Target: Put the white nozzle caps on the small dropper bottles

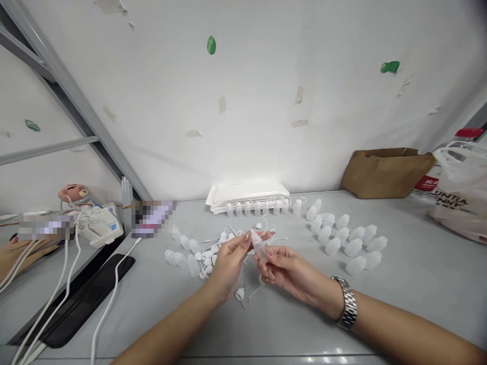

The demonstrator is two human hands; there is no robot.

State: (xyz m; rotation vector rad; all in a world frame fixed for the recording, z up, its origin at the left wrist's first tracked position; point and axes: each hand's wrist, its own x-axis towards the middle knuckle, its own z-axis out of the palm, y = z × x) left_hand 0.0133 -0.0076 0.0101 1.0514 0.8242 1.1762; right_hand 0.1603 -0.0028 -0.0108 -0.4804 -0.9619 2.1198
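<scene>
A small translucent plastic squeeze bottle (pixel 259 247) is tilted between my hands, just above the grey table. My right hand (pixel 285 268), with a metal watch on the wrist, grips the lower body. At the nozzle end, the thumb and fingers of my left hand (pixel 233 261) are closed on the tip; whether a cap sits there is hard to see. A pile of white caps with ring straps (pixel 207 261) lies left of my left hand. One loose cap (pixel 240 294) rests on the table below my hands.
Several bottles (pixel 257 208) stand in a row before stacked white envelopes (pixel 247 195). More bottles are grouped at right (pixel 342 234) and left (pixel 184 259). A cardboard box (pixel 388 172) and plastic bag (pixel 462 187) stand far right. Phones, cables and another person's hand (pixel 26 253) are at left.
</scene>
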